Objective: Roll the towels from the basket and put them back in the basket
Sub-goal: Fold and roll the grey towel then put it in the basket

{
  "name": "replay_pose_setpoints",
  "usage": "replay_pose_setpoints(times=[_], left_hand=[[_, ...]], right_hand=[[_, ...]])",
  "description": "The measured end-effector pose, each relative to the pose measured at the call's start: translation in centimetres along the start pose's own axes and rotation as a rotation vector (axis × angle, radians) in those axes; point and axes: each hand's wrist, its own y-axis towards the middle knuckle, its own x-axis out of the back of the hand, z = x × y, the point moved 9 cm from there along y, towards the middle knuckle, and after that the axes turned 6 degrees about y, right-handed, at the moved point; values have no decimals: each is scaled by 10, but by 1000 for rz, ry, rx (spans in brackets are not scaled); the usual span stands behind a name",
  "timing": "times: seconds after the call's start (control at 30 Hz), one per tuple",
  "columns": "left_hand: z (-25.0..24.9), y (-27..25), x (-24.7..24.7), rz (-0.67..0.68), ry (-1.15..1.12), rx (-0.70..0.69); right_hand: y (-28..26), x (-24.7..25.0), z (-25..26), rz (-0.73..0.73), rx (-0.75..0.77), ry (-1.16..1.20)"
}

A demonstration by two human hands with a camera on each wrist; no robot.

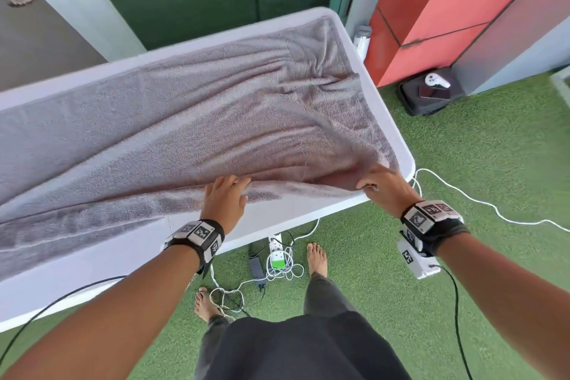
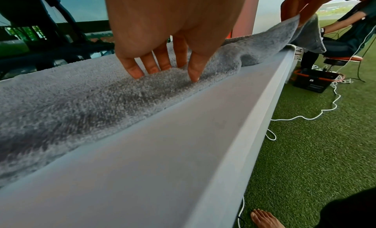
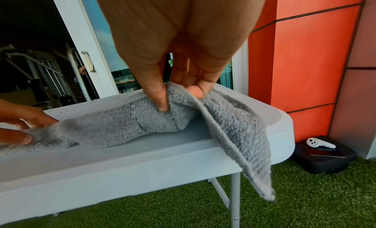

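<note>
Lying spread along the white folding table [image 1: 311, 219], the grey towel [image 1: 191, 120] has its near right corner raised, pinched between thumb and fingers of the right hand [image 1: 385, 188]. The left hand [image 1: 226, 197] presses straight fingertips [image 2: 134, 72] onto the towel's near edge.

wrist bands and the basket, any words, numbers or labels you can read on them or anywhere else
No readable text in any view.
Wrist bands: black-and-white square marker patterns only, no letters or numbers.
Basket: a small white label on its side, too small and blurred to read.
Power strip under the table: no legible markings.
</note>
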Motion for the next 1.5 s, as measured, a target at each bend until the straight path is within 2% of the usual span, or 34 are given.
replay_pose_setpoints(times=[0.17,0.27,0.4,0.5,0.57,0.63,0.73,0.83,0.93,1.07,1.2,1.3,1.37,1.43,1.5], left_hand=[[-16,2,7,-13,-127,-32],[-25,-28,15,-67,-177,-39],[-37,-77,-1,-20,-268,-46],[-48,-89,-23,63,-337,-15],[-58,-93,-36,152,-350,-11],[-61,-101,-41,196,-281,-35],[-25,-121,-31,154,-253,28],[49,-147,-11,3,-295,123],[141,-170,8,-190,-186,196],[232,-177,4,-156,14,240],[250,-168,13,-123,-71,174],[246,-176,31,-141,-197,147],[256,-192,35,-109,-195,129],[285,-212,32,-45,-152,160],[330,-239,27,16,-67,256]], right_hand=[[-20,7,-10,-12,-59,-12],[-37,1,-21,-3,-130,5],[-61,-23,-38,-2,-199,2],[-69,-62,-61,144,-303,-54],[-70,-91,-55,276,-288,-108],[-61,-115,-26,332,-220,-110],[-41,-152,49,368,-95,-52],[-17,-188,140,381,-5,33],[6,-229,240,410,157,72],[37,-287,333,410,258,26],[55,-328,380,397,267,-68],[55,-329,400,373,300,6],[49,-322,406,345,352,48],[38,-316,409,356,399,60],[26,-319,411,431,427,35]])
